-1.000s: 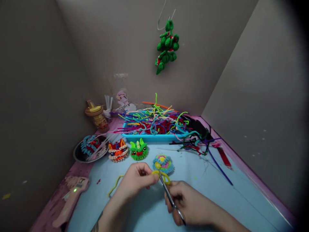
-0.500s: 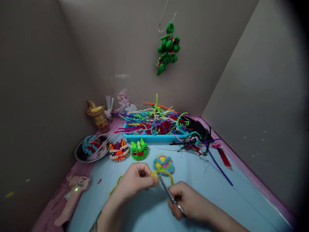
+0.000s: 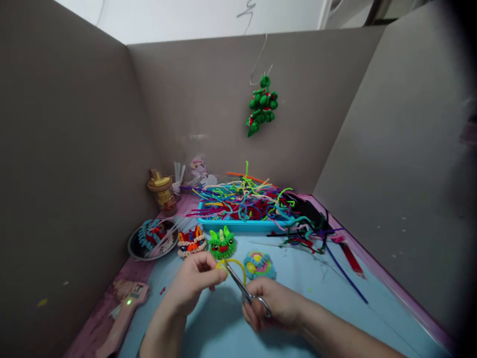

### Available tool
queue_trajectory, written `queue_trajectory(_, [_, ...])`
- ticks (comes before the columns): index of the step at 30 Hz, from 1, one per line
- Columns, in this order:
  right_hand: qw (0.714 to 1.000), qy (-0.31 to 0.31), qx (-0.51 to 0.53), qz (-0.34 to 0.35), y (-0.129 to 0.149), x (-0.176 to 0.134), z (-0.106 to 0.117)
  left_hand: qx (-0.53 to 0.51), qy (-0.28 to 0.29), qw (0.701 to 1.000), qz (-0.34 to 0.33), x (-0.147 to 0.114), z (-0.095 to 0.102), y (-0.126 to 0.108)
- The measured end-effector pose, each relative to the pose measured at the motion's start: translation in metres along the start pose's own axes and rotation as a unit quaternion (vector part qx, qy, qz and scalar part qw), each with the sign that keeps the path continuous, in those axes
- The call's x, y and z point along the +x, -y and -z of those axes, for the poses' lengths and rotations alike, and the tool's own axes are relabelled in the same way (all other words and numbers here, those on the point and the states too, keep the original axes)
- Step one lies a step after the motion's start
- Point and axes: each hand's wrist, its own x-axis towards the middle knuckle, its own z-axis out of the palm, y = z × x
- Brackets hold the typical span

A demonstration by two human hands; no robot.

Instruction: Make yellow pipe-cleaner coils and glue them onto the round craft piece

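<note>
Leftward past the round blue piece (image 3: 260, 265) slide the tips of the scissors (image 3: 236, 281), right hand (image 3: 271, 303) clamped round the handles, left hand (image 3: 197, 278) pinching yellow pipe cleaner (image 3: 242, 267) there, seemingly steadying it.

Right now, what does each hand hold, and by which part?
The right hand holds scissors by the handles; the left hand pinches a yellow strip beside the blade tips.

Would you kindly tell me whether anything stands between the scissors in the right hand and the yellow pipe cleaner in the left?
Nothing visible does: the scissors, held in the right hand, have their tips overlapping the yellow pipe cleaner in this view, close to the left hand.
</note>
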Motion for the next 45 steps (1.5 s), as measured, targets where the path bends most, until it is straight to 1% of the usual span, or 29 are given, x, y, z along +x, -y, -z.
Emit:
queue_trajectory(4, [0.997, 0.06, -0.024, -0.036, 0.025, 0.017, -0.011, -0.013, -0.04, 0.999, -0.029, -0.004, 0.019, -0.008])
queue_trajectory(7, [0.994, 0.077, -0.061, -0.047, 0.034, 0.03, -0.017, -0.005, -0.055, 0.998, -0.041, -0.006, 0.028, -0.012])
queue_trajectory(11, [0.992, 0.052, -0.111, -0.032, 0.032, 0.047, -0.016, 0.006, -0.072, 0.996, -0.05, -0.008, 0.035, -0.013])
queue_trajectory(15, [0.995, 0.059, -0.077, 0.009, 0.026, 0.058, -0.01, 0.02, -0.092, 0.994, -0.055, -0.011, 0.041, -0.013])
queue_trajectory(18, [0.996, 0.072, -0.045, 0.023, 0.024, 0.062, -0.009, 0.024, -0.1, 0.993, -0.055, -0.015, 0.044, -0.015])
queue_trajectory(23, [0.995, 0.096, -0.022, 0.01, 0.021, 0.066, -0.011, 0.024, -0.104, 0.993, -0.056, -0.016, 0.045, -0.018])
queue_trajectory(29, [0.996, 0.078, -0.034, -0.019, 0.026, 0.062, -0.014, 0.026, -0.106, 0.992, -0.06, -0.014, 0.046, -0.017])
queue_trajectory(32, [0.995, 0.089, -0.034, -0.015, 0.027, 0.061, -0.014, 0.022, -0.108, 0.992, -0.057, -0.013, 0.046, -0.017])
queue_trajectory(37, [0.991, 0.13, -0.029, -0.009, 0.023, 0.065, -0.009, 0.013, -0.102, 0.993, -0.058, -0.012, 0.046, -0.017])
queue_trajectory(43, [0.971, 0.235, -0.032, -0.019, 0.012, 0.066, -0.008, 0.004, -0.068, 0.996, -0.053, -0.013, 0.045, -0.013])
queue_trajectory(45, [0.965, 0.261, -0.019, -0.014, 0.01, 0.066, -0.008, 0.0, -0.06, 0.997, -0.045, -0.014, 0.043, -0.013])
